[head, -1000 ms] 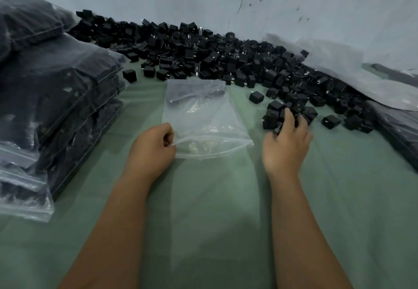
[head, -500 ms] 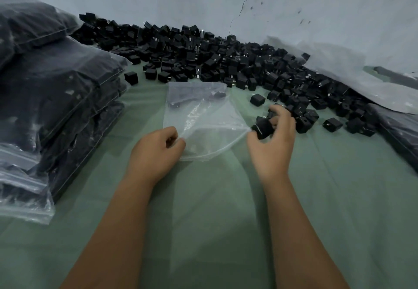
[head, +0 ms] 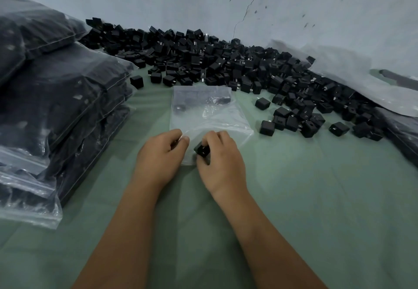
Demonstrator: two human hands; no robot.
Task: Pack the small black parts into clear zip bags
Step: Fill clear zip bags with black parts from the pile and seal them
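A green cloth-covered work surface (head: 316,198) fills the lower view, meeting a pale grey wall with a thin crack (head: 294,6) at the back. On the left stands a tall stack of filled clear zip bags, dark with packed black parts (head: 56,107); no label or print on them can be read. Along the foot of the wall runs a long heap of loose small black cube-shaped parts (head: 226,62), some showing short metal prongs, thinning out into scattered pieces on the right. A crumpled sheet of translucent plastic (head: 352,80) lies at the right behind the heap.

In the middle lies a flat clear zip bag (head: 203,112), its mouth toward the person; at least two black parts already sit at its far end. The left hand (head: 160,155) has its fingers curled, thumb and forefinger pressed together on the near left edge of the bag's mouth, pinching the film. The right hand (head: 221,162) is just beside it, fingers bent and closed around one small black part (head: 202,149) held between thumb and fingertips at the bag's opening, touching the plastic. Whether that part is inside the mouth or just at its lip cannot be told. No brand or writing is legible anywhere.
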